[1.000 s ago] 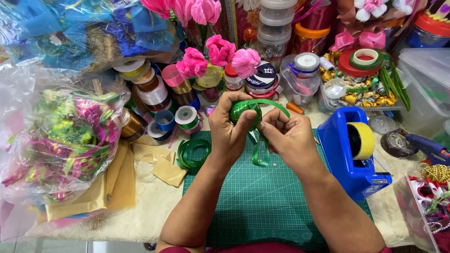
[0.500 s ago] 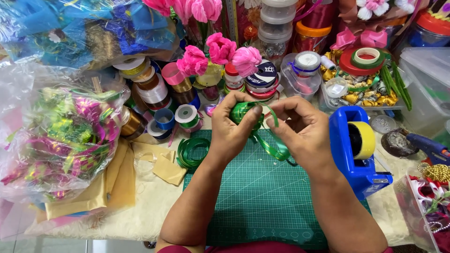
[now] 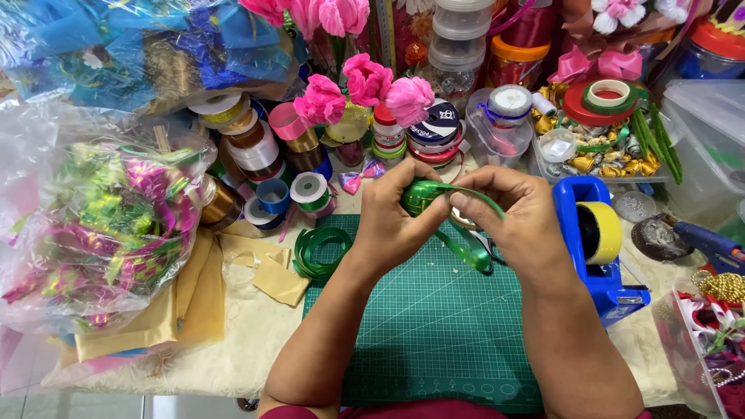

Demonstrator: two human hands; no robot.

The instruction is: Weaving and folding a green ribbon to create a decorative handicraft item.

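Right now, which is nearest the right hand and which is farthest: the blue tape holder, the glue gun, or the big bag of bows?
1. Blue tape holder, just right of the right hand.
2. Glue gun, farther right.
3. Bag of bows, far left.

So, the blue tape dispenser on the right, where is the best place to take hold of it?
Probably by the tall blue body behind the roll, from above. The blue tape dispenser stands upright on the table, its yellow roll fills the middle, and the low front end is likely where the cutter sits. Both hands are busy with the green ribbon.
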